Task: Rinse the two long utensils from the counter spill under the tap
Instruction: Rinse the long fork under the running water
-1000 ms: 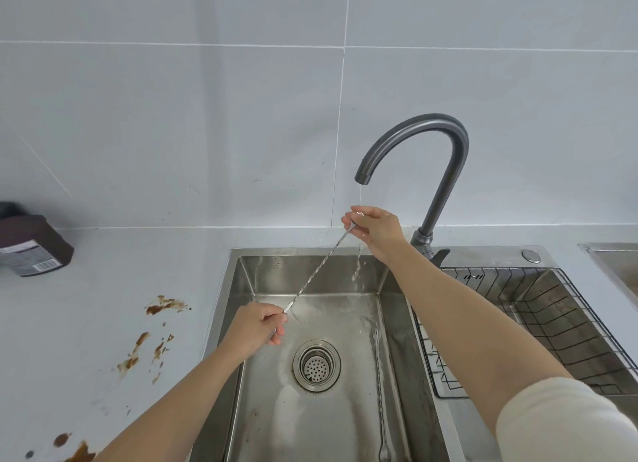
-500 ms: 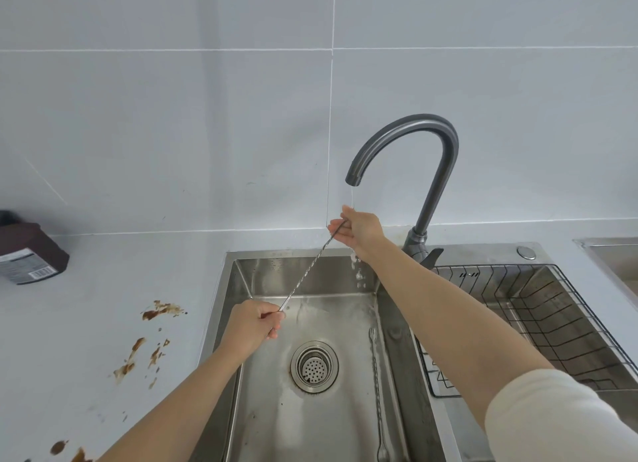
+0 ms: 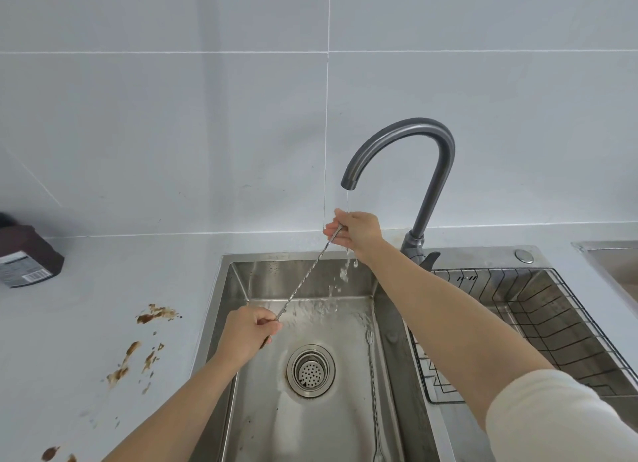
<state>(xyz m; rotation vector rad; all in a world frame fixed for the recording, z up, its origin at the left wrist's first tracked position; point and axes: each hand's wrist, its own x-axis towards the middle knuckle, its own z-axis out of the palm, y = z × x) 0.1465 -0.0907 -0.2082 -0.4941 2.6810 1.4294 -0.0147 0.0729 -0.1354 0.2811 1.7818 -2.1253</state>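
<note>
A long twisted metal utensil [image 3: 305, 277] slants across the sink. My left hand [image 3: 247, 330] grips its lower end and my right hand [image 3: 357, 232] pinches its upper end right under the spout of the dark grey tap [image 3: 407, 151]. A thin stream of water runs over my right hand's fingers and splashes into the steel sink [image 3: 238, 275]. A second long twisted utensil [image 3: 373, 389] with a small fork tip lies flat on the sink floor, to the right of the drain [image 3: 310, 370].
Brown spill stains [image 3: 138, 351] mark the white counter left of the sink. A dark bottle with a label [image 3: 26, 258] lies at the far left by the wall. A wire rack [image 3: 538, 327] fills the right basin.
My right hand has lifted slightly nearer the spout with the utensil's upper end, and my left hand has kept its grip at the lower end. The water still runs.
</note>
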